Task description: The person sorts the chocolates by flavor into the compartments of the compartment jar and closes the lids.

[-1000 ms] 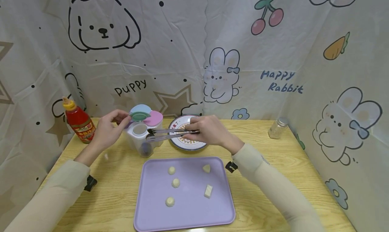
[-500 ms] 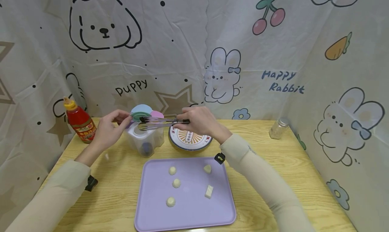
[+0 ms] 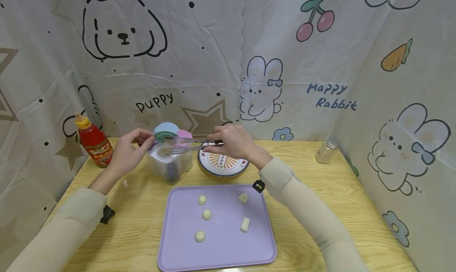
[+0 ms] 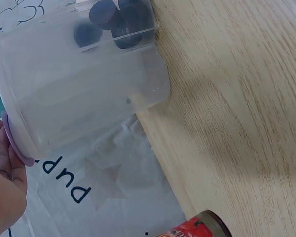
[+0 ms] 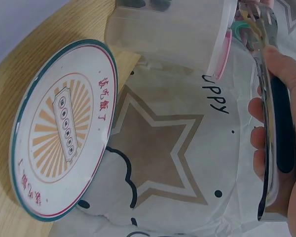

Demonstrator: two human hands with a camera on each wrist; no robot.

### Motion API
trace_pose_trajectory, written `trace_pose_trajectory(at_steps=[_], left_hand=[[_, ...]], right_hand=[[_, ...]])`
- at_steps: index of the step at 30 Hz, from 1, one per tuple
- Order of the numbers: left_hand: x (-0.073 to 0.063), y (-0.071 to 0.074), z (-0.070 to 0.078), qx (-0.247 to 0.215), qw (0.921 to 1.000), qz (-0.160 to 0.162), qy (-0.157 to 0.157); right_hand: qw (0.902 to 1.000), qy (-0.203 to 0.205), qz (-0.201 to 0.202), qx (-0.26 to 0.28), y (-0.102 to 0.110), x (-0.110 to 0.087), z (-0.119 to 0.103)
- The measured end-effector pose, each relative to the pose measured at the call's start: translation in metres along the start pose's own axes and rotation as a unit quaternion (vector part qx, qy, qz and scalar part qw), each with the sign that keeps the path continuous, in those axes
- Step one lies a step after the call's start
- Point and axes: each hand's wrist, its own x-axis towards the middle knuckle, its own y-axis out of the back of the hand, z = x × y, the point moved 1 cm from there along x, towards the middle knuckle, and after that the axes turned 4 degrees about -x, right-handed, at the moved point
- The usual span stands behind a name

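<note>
A translucent container (image 3: 186, 166) with coloured flap lids stands at the back left of the table. My left hand (image 3: 133, 147) pinches the edge of its raised green lid (image 3: 164, 134). In the left wrist view, dark round pieces (image 4: 104, 15) lie in one compartment. My right hand (image 3: 233, 141) grips metal tongs (image 3: 194, 140) with dark handle grips, seen close in the right wrist view. Fork-like tips, spread apart, hover over the uncovered round opening. I see nothing clearly held between them. A purple lid (image 4: 15, 140) shows beside my left fingers.
A patterned plate (image 3: 222, 167) lies under my right hand. In front is a lilac tray (image 3: 178, 252) with several pale pieces (image 3: 200, 236). A red sauce bottle (image 3: 94, 143) stands left, a glass jar (image 3: 326, 150) right. Printed cloth (image 3: 213, 38) walls the table.
The tongs have moved left and up over the opening, then spread. Dark colour at their tips is gone, and the dark patch in the container looks taller. My left hand stays put.
</note>
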Motion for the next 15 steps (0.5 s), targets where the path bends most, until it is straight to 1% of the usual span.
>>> trace_pose_trajectory(at_steps=[4,10,13,15], left_hand=[[0.000,0.000,0.000,-0.001,1.0000,0.001,0.001],[0.000,-0.001,0.000,-0.003,1.0000,-0.001,0.005],[-0.001,0.000,0.000,-0.002,1.0000,-0.001,0.006],[0.000,-0.001,0.000,-0.002,1.0000,-0.002,0.009]], right_hand=[[1.0000,-0.005,0.005,0.007,0.001,-0.012,0.004],[0.9992,-0.026,0.019,0.023,0.003,-0.043,0.012],[0.9978,-0.047,0.035,0.030,0.002,-0.062,0.017],[0.9961,-0.069,0.047,0.031,0.000,-0.076,0.021]])
